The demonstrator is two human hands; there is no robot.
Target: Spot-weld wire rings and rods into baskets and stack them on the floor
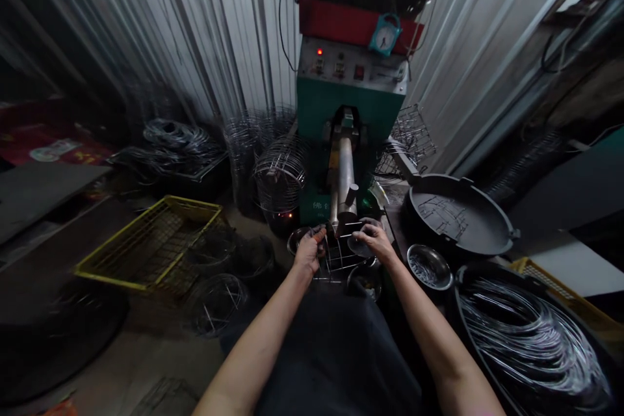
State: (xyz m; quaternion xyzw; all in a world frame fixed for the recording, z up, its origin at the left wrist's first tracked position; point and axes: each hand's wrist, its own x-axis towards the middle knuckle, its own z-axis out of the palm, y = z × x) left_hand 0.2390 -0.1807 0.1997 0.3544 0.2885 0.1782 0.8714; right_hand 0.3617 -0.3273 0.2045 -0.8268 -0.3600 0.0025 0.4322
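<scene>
A green machine [312,101] stands ahead of me, its red lamp lit and a metal arm [346,172] reaching down toward my hands. Just left of the arm's tip, my left hand [312,250] is closed on a wire rack [344,260] with thin parallel rods. To the right of the tip, my right hand [373,237] has its fingers bent together; what they hold, if anything, is too small and dark to make out. Part of the rack lies between the two hands, under the tip.
A yellow crate [146,240] and round wire frames [217,305] lie to the left. On the right are a steel bowl [429,266] of small metal pieces, a big black pan [458,214] and a tub of wire rings [531,331]. A blue clock [385,36] hangs on the machine.
</scene>
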